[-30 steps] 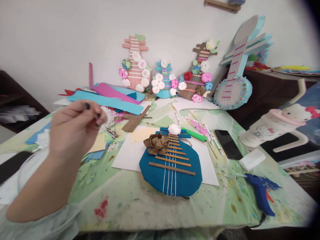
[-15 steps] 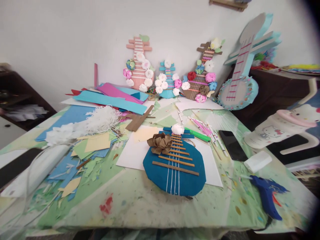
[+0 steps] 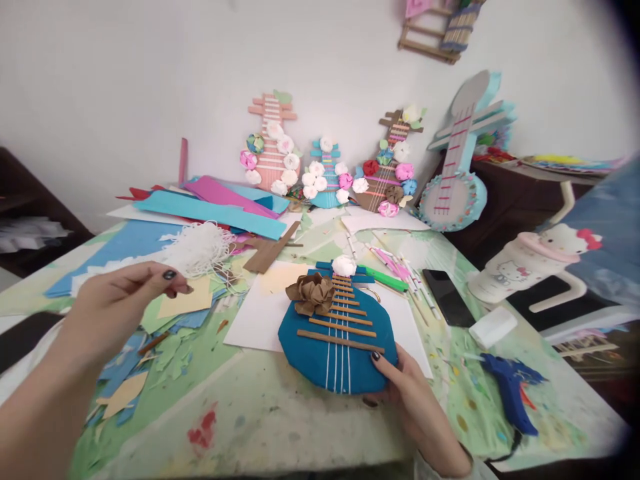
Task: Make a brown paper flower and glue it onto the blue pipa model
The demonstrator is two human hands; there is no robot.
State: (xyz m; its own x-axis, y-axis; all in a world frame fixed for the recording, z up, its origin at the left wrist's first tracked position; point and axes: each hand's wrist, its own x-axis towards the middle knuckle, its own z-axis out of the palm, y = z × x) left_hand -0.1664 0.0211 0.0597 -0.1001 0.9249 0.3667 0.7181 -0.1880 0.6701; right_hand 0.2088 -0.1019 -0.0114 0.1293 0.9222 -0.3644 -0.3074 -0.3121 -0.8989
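A dark blue model pipa [image 3: 305, 363] with brown strips and white strings lies before me on the table. My right hand [image 3: 413, 393] grips its lower right edge, thumb on the face and fingers underneath. On its upper left sits a brown paper flower [image 3: 313, 293], and near the top a white paper flower [image 3: 344, 266]. My left hand [image 3: 125, 293] hangs over the paper scraps at the left, fingers curled in a pinch. Whether anything is between those fingertips I cannot make out.
A blue glue gun [image 3: 510, 390] lies at the right, near a phone [image 3: 449, 297] and a white tumbler [image 3: 515, 270]. Tangled white string [image 3: 205, 247] and coloured paper [image 3: 210, 212] lie at the left. Several decorated model instruments [image 3: 327, 177] lean against the wall.
Both hands have come into view: the left over the scraps, the right onto the pipa's edge. The camera has shifted, so the surroundings sit slightly further left and mostly lower.
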